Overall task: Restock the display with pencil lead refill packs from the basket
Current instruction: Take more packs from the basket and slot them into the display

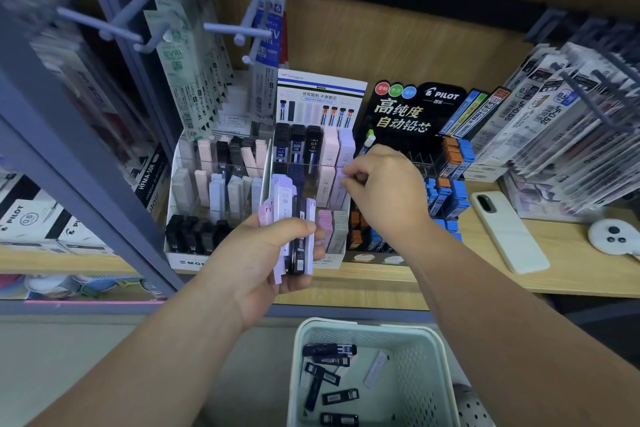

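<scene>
Lilac, pink and black lead refill packs (286, 208) stand in a fan in the left hand (263, 263). Its fingers are curled round the lower ends of the packs and the thumb presses across their front. This hand is in front of the lower tier of the white tiered display (320, 87), which stands on the wooden shelf (571, 274).

The right hand (388, 191) is at the right column of the middle tier of this display. Its fingers are bent and close together, and they pinch a pale lilac pack (343, 173), of which only a small edge shows at the fingertips. I cannot tell if this pack already sits inside the slot.

The display holds black packs in the top row on the left, and pink and lilac packs on the right.

Below the shelf is the pale green basket (408, 378). Inside lie several black packs (329, 349), scattered at different angles, and one pale pack (376, 372) apart from them, nearer to the right wall.

Just beside the white display, on its right, stands a black Pilot display (415, 107) with orange and blue packs. On its left stands a second white display (218, 191). A phone (509, 232) in a light case lies on the shelf, further right.
</scene>
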Demonstrator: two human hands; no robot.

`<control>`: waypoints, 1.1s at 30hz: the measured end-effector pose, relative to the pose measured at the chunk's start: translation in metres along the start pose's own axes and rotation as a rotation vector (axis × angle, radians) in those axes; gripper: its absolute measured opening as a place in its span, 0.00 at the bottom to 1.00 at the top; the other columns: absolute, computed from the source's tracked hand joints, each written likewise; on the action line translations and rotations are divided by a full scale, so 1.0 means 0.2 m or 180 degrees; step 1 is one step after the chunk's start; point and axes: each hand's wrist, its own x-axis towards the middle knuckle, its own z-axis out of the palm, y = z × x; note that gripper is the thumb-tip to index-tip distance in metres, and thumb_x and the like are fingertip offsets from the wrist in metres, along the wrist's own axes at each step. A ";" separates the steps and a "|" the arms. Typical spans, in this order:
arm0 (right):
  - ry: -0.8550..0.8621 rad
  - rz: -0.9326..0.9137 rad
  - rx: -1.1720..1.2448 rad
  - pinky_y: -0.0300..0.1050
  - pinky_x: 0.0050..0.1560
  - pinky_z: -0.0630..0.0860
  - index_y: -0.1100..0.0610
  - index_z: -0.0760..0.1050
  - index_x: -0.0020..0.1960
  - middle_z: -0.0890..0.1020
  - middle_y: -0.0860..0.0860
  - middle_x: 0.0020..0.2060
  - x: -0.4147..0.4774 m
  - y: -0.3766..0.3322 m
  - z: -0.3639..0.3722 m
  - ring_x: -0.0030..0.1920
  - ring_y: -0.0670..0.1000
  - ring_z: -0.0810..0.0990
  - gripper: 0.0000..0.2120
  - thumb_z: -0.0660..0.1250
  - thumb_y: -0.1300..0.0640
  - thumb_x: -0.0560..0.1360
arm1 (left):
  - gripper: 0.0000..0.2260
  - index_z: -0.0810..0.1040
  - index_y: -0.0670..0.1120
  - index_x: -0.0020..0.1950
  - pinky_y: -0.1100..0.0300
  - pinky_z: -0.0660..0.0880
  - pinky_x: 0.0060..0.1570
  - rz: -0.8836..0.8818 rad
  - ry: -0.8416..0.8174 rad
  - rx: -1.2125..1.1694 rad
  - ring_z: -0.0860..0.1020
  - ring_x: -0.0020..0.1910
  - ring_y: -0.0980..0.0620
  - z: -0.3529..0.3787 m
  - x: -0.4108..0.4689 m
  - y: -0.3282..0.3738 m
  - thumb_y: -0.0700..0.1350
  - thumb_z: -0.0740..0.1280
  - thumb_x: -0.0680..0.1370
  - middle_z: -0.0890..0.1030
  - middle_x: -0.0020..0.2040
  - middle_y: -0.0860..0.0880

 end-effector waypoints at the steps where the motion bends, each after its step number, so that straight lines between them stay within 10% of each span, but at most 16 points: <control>1: -0.0011 0.0032 0.0018 0.49 0.41 0.78 0.55 0.85 0.46 0.79 0.49 0.40 0.00 0.00 0.00 0.43 0.53 0.79 0.04 0.76 0.57 0.71 | 0.10 0.80 0.48 0.56 0.61 0.75 0.26 -0.0015 -0.0024 0.0050 0.84 0.36 0.51 0.00 0.00 0.00 0.39 0.71 0.75 0.87 0.42 0.46; 7: 0.0101 0.0611 0.1311 0.40 0.42 0.76 0.53 0.84 0.46 0.82 0.46 0.38 -0.05 -0.07 -0.12 0.38 0.44 0.78 0.04 0.71 0.56 0.76 | 0.08 0.81 0.48 0.52 0.60 0.74 0.27 -0.0098 -0.0204 0.0309 0.84 0.37 0.51 0.01 -0.02 -0.01 0.40 0.72 0.75 0.87 0.43 0.46; 13: -0.1077 0.0963 0.2912 0.51 0.48 0.81 0.52 0.84 0.49 0.84 0.52 0.41 -0.13 -0.22 -0.23 0.40 0.55 0.80 0.08 0.77 0.57 0.70 | 0.07 0.81 0.48 0.52 0.60 0.74 0.28 -0.0053 -0.0470 0.0697 0.82 0.34 0.54 0.03 -0.03 -0.01 0.39 0.71 0.75 0.86 0.42 0.46; 20: -0.1334 0.1083 0.3242 0.44 0.38 0.77 0.54 0.83 0.43 0.83 0.53 0.38 -0.18 -0.20 -0.24 0.37 0.53 0.78 0.08 0.77 0.65 0.69 | 0.11 0.79 0.49 0.53 0.60 0.74 0.29 -0.0100 -0.0581 0.1005 0.83 0.36 0.51 0.04 -0.04 -0.02 0.37 0.72 0.74 0.86 0.43 0.46; 26: -0.0444 0.1675 0.3698 0.39 0.33 0.76 0.61 0.81 0.50 0.83 0.54 0.35 -0.08 -0.14 -0.30 0.33 0.47 0.79 0.05 0.69 0.67 0.75 | 0.11 0.80 0.50 0.52 0.61 0.72 0.28 -0.0162 -0.0606 0.0973 0.83 0.35 0.51 0.04 -0.05 -0.02 0.36 0.70 0.75 0.86 0.42 0.46; 33: -0.0069 0.1096 0.2099 0.45 0.44 0.82 0.55 0.81 0.50 0.85 0.53 0.40 0.00 -0.03 -0.28 0.38 0.48 0.84 0.06 0.70 0.64 0.77 | 0.09 0.80 0.48 0.52 0.62 0.73 0.26 -0.0064 -0.0017 0.0461 0.83 0.36 0.51 0.02 -0.03 -0.01 0.36 0.69 0.75 0.87 0.44 0.45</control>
